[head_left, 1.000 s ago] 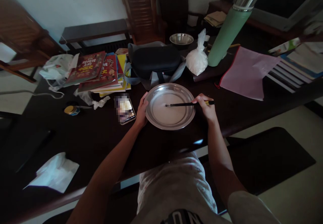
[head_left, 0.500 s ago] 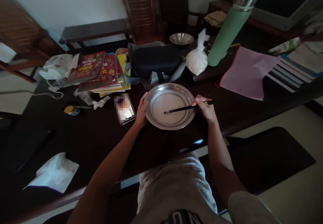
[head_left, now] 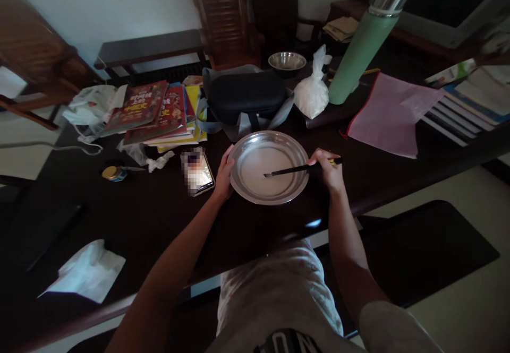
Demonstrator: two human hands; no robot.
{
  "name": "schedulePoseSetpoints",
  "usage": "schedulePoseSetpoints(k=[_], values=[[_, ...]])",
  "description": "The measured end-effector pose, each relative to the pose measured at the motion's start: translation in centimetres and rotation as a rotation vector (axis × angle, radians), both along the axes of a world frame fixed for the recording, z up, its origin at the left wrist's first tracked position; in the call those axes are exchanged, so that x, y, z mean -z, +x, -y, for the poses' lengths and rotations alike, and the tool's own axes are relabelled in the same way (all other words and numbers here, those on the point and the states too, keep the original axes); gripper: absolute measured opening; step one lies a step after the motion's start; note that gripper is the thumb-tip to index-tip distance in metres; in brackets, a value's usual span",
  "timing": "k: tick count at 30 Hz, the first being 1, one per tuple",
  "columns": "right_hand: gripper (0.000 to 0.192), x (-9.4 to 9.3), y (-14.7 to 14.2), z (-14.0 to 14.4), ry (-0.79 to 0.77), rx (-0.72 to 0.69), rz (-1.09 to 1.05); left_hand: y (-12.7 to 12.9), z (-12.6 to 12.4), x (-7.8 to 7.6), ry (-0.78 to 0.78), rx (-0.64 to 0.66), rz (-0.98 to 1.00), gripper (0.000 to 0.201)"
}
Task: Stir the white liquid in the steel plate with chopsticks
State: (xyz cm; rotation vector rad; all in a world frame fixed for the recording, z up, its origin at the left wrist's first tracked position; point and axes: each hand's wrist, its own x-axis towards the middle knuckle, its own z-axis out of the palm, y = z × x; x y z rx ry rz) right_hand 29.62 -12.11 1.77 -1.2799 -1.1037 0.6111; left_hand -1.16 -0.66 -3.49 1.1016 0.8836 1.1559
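Note:
A shallow steel plate [head_left: 243, 188] holding a pale whitish mix sits on the dark wooden table [head_left: 151, 209] in front of me. My left hand [head_left: 223, 175] grips the plate's left rim. My right hand [head_left: 329, 168] is closed on a pair of dark chopsticks [head_left: 289, 170]. Their tips rest in the mix near the plate's middle.
A phone [head_left: 197, 172] lies just left of the plate. Behind it are a black case [head_left: 245, 93], stacked books [head_left: 159, 111], a white plastic bag [head_left: 313, 93], a green flask [head_left: 360, 45] and a pink pouch [head_left: 388, 114]. White paper [head_left: 85, 270] lies near left.
The chopstick tips swung from the plate's upper middle toward me and a little to the right. My left hand stayed on the rim.

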Motion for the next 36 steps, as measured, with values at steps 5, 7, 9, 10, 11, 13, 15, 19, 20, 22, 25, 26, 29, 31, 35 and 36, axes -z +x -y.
schedulePoseSetpoints(k=[5,7,9,10,11,13,15,19,20,22,25,26,29,31,35,36], values=[[0.061,-0.11,-0.05,-0.1,-0.01,-0.037,0.047,-0.02,-0.05,0.05,-0.003,0.004,0.003,0.071],[0.062,-0.12,-0.06,-0.09,0.008,0.017,0.02,0.01,-0.02,-0.03,-0.004,0.005,0.008,0.073],[0.063,-0.09,-0.05,-0.07,0.001,0.003,-0.012,0.04,0.03,-0.15,-0.008,0.0,0.009,0.075],[0.063,-0.07,-0.04,-0.07,-0.008,-0.029,-0.013,0.05,0.05,-0.2,-0.011,-0.003,0.009,0.076],[0.062,-0.05,-0.03,-0.08,-0.016,-0.061,-0.004,0.05,0.06,-0.23,-0.014,-0.004,0.008,0.077],[0.06,-0.01,0.0,-0.13,-0.012,-0.069,0.021,0.06,0.07,-0.24,-0.014,0.0,0.007,0.078],[0.06,0.02,0.02,-0.17,0.013,-0.002,0.017,0.04,0.06,-0.17,0.001,0.005,0.004,0.077],[0.062,-0.01,-0.04,-0.1,-0.001,-0.009,-0.019,-0.01,0.01,-0.03,0.021,0.009,-0.013,0.073],[0.062,-0.04,-0.06,-0.07,-0.011,-0.04,-0.005,-0.02,0.01,-0.03,0.016,0.011,-0.015,0.073],[0.06,-0.08,-0.07,-0.04,-0.012,-0.054,0.037,0.0,0.02,-0.08,0.004,0.01,-0.01,0.074],[0.059,-0.05,-0.01,-0.03,0.026,0.032,0.03,0.08,0.06,-0.18,-0.004,-0.003,0.003,0.079],[0.06,-0.02,0.01,-0.03,0.03,0.04,0.014,0.11,0.08,-0.21,-0.007,-0.005,0.006,0.08],[0.06,0.07,0.04,-0.08,0.007,-0.045,0.013,0.16,0.1,-0.24,-0.023,-0.005,0.016,0.082],[0.058,0.11,0.04,-0.12,0.003,-0.065,0.041,0.14,0.1,-0.24,-0.028,-0.009,0.018,0.081],[0.06,0.11,0.05,-0.09,0.025,0.023,0.007,0.05,0.04,-0.19,-0.014,-0.007,0.009,0.077],[0.061,0.09,0.06,-0.08,0.014,0.002,-0.003,0.02,0.03,-0.16,-0.011,-0.004,0.008,0.077]])
